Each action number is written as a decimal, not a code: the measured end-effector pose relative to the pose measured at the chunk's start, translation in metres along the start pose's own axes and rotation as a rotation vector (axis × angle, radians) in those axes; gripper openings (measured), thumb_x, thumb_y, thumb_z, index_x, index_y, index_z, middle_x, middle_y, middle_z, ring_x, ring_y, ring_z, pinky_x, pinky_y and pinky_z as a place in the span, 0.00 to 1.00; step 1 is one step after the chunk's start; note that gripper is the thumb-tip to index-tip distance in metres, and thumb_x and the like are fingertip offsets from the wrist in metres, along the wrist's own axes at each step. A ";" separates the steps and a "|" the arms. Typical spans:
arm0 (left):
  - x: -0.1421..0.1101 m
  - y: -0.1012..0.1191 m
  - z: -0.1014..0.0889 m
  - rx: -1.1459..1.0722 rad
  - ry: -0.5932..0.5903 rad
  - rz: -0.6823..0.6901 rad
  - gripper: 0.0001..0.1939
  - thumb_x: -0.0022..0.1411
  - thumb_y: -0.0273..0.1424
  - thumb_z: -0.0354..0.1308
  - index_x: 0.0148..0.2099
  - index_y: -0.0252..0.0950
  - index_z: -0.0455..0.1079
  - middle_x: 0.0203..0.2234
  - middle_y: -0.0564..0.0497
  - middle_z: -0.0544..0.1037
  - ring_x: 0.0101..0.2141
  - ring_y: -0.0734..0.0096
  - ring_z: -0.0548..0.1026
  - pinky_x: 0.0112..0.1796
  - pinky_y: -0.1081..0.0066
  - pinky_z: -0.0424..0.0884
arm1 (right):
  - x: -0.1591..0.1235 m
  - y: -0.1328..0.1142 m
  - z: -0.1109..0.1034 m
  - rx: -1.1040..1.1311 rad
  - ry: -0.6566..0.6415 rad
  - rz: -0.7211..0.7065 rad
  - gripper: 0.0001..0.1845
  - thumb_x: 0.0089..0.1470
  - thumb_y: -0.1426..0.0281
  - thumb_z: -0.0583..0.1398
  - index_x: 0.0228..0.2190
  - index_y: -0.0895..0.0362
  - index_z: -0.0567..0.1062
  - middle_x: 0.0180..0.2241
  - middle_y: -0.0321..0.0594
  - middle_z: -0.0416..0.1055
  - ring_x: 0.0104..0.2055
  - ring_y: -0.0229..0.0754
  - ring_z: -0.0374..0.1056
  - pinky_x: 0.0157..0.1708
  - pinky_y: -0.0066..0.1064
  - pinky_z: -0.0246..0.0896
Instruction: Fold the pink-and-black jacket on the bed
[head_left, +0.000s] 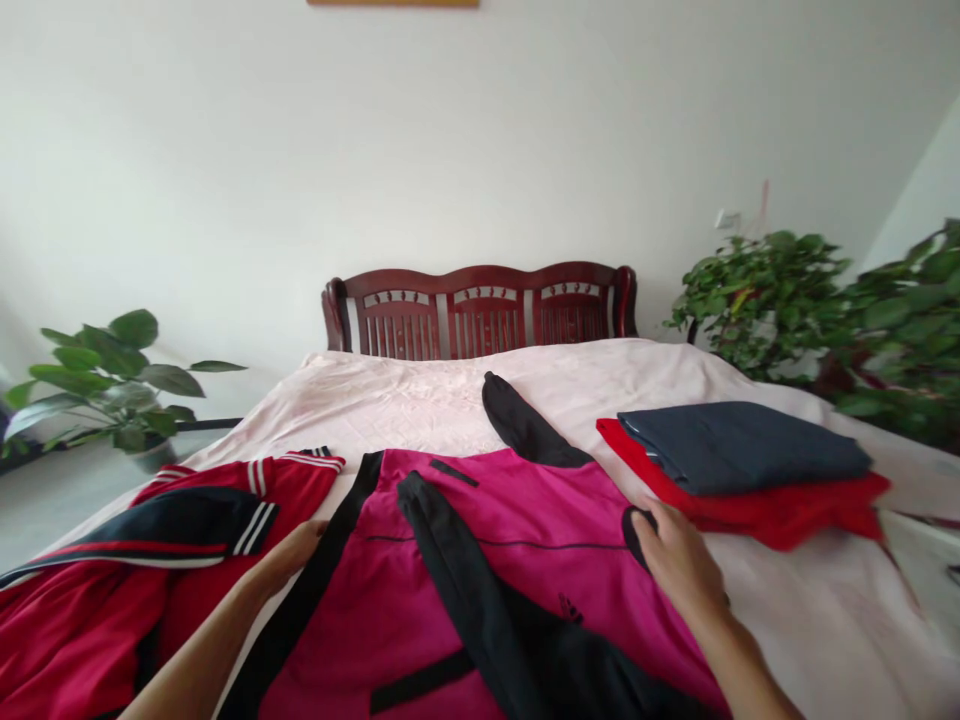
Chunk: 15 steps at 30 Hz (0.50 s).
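A magenta jacket (555,500) with black sleeves and trim lies spread sideways on the bed. One black sleeve is folded across its front, and the other points toward the headboard. My left hand (300,548) is closed at the black hem on the left, its fingertips partly hidden at the fabric's edge. On the opposite side, my right hand (679,560) pinches the black-edged collar between thumb and fingers. A small dark logo shows on the magenta cloth near the lower sleeve.
Left of the jacket lies a red and navy garment (82,625) with white stripes. Folded navy clothing (742,445) rests on folded red clothing (795,525) at right. Behind the pale pink bedsheet (390,400) stands a wooden headboard (480,310). Potted plants (780,290) flank the bed.
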<state>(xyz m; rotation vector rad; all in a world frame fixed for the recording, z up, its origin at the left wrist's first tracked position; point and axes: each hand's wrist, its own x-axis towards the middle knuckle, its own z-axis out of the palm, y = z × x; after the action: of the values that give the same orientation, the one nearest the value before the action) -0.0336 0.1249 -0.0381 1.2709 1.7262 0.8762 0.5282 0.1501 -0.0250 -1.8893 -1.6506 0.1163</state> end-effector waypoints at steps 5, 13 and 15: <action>0.007 -0.011 0.010 0.030 0.143 -0.024 0.10 0.46 0.37 0.62 0.28 0.35 0.72 0.16 0.53 0.74 0.24 0.63 0.75 0.25 0.69 0.69 | 0.038 0.020 0.007 -0.267 -0.100 0.326 0.33 0.62 0.56 0.43 0.59 0.63 0.65 0.55 0.64 0.66 0.52 0.63 0.70 0.44 0.54 0.66; -0.001 -0.037 -0.008 0.122 0.349 -0.121 0.09 0.51 0.36 0.54 0.23 0.39 0.65 0.14 0.54 0.71 0.21 0.65 0.73 0.22 0.72 0.66 | 0.039 0.015 0.035 -0.323 -0.156 0.072 0.21 0.63 0.63 0.49 0.50 0.57 0.73 0.48 0.52 0.71 0.47 0.50 0.73 0.41 0.38 0.66; -0.005 -0.041 -0.010 0.146 0.370 -0.126 0.09 0.51 0.36 0.53 0.22 0.39 0.64 0.14 0.54 0.70 0.21 0.65 0.73 0.23 0.72 0.65 | 0.048 0.018 0.035 -0.359 -0.115 0.022 0.21 0.64 0.63 0.47 0.51 0.55 0.72 0.50 0.50 0.71 0.46 0.48 0.73 0.39 0.36 0.65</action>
<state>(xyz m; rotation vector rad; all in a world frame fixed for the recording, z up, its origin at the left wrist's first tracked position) -0.0584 0.1093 -0.0688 1.1274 2.1708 0.9708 0.5381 0.2081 -0.0467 -2.2015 -1.8237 -0.0694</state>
